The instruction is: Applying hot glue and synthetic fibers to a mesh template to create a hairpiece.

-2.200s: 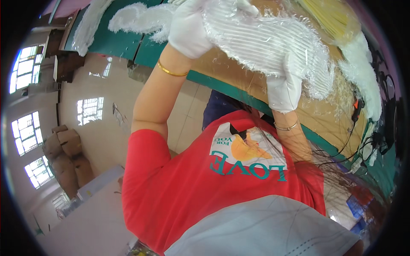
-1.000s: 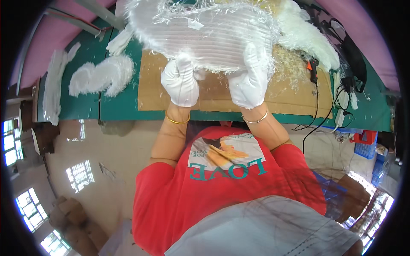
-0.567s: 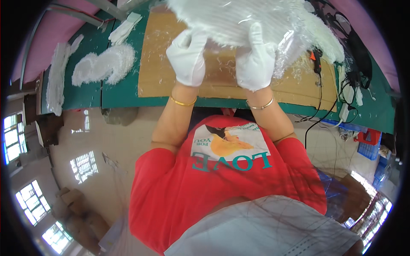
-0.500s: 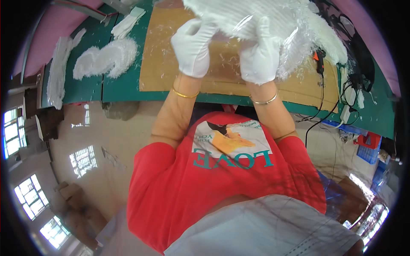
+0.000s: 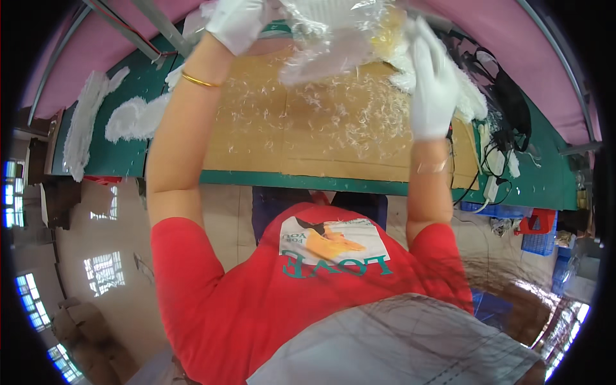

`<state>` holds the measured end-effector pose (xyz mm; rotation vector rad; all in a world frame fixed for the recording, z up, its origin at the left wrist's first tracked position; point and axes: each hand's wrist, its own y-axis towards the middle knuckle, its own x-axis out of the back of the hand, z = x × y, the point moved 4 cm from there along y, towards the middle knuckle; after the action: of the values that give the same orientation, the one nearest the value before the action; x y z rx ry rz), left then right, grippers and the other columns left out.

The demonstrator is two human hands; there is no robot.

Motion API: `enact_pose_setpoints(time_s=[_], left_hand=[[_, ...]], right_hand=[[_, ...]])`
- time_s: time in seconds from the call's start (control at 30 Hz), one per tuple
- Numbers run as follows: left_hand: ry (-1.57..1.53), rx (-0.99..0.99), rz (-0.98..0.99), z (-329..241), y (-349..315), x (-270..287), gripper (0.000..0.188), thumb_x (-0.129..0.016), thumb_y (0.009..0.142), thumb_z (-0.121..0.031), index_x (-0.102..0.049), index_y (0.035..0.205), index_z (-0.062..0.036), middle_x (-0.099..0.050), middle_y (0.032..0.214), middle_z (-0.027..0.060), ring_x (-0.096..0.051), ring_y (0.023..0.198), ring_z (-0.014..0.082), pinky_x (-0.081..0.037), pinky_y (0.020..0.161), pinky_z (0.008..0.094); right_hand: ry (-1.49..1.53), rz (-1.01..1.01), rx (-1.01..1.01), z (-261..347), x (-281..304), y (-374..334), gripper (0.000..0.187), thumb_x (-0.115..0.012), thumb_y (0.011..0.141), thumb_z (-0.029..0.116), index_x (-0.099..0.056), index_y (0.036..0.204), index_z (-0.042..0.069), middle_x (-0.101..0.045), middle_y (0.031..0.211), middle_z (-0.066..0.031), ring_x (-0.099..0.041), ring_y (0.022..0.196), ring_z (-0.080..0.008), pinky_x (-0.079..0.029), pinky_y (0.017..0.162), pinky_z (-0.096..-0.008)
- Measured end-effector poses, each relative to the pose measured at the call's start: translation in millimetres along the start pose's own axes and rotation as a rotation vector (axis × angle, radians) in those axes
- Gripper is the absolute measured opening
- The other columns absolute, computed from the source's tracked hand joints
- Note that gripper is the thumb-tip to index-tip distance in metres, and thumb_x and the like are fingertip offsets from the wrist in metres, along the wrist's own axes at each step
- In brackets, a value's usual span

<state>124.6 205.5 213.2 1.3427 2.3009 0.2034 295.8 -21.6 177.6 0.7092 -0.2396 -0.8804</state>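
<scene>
White ribbed piece (image 5: 330, 11) with clear plastic film (image 5: 327, 58): top centre, at the far side of the cardboard sheet (image 5: 256, 135) on the green worktop (image 5: 122, 160), between both hands, partly cut off by the upper edge. Key relation, my call: piece lies to the right of the left hand (image 5: 237, 24) and up-left of the right hand (image 5: 433, 83). Left hand looks nearer to the ribbed part, its fingers right beside that edge; fingertips blurred and cropped, so can't tell if it's grasping. Right hand sits lower, fingers stretched upward beside the yellowish patch (image 5: 387, 29); not visibly clenched, contact with the film unclear. Long axis of the ribbed piece can't be read because of the crop; the visible film slants down toward the left. Lifted or resting on the cardboard: can't tell. White fluffy pile (image 5: 471, 99) just beside the right hand. Loose white fibres (image 5: 359, 128) scattered over the cardboard.
</scene>
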Motion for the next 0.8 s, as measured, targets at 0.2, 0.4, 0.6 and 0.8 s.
enact_pose_setpoints(time_s=[0.2, 0.4, 0.6, 0.8], left_hand=[[0.357, -0.078, -0.048, -29, 26, -8, 0.038, -0.059, 0.105, -0.023, -0.061, 0.133, 0.0022, -0.072, 0.118, 0.008, -0.07, 0.103, 0.0198, -0.057, 0.091, 0.0339], [-0.255, 0.294, 0.163, -20, 15, -46, 0.083, -0.039, 0.103, -0.068, -0.049, 0.147, 0.0011, -0.066, 0.132, 0.0102, -0.065, 0.119, 0.0229, -0.052, 0.102, 0.0373], [-0.022, 0.149, 0.17, 17, 24, 6, 0.04, -0.058, 0.106, -0.021, -0.059, 0.137, 0.0044, -0.067, 0.132, 0.01, -0.065, 0.118, 0.0199, -0.052, 0.105, 0.0327], [1.083, 0.099, -0.061, 3, 32, -40, 0.039, -0.07, 0.099, -0.027, -0.069, 0.123, 0.0029, -0.074, 0.096, 0.0003, -0.065, 0.087, 0.0108, -0.053, 0.076, 0.0318]], right_hand=[[-0.192, 0.403, 0.207, -68, -42, 82, 0.031, -0.054, 0.107, 0.02, -0.07, 0.124, 0.0, -0.074, 0.119, -0.0121, -0.07, 0.107, -0.024, -0.053, 0.098, -0.0363], [0.509, 0.275, -0.023, -63, -50, 97, 0.029, -0.055, 0.105, 0.012, -0.068, 0.123, -0.008, -0.073, 0.117, -0.0111, -0.068, 0.106, -0.017, -0.054, 0.096, -0.033], [0.152, 0.144, 0.271, -48, -49, 90, 0.029, -0.055, 0.106, 0.014, -0.07, 0.119, -0.007, -0.073, 0.117, -0.0089, -0.067, 0.106, -0.0149, -0.054, 0.095, -0.0319], [0.15, 0.1, -0.111, -81, -20, 87, 0.029, -0.061, 0.106, 0.023, -0.071, 0.11, -0.004, -0.067, 0.086, -0.002, -0.062, 0.08, -0.0087, -0.053, 0.075, -0.0257]])
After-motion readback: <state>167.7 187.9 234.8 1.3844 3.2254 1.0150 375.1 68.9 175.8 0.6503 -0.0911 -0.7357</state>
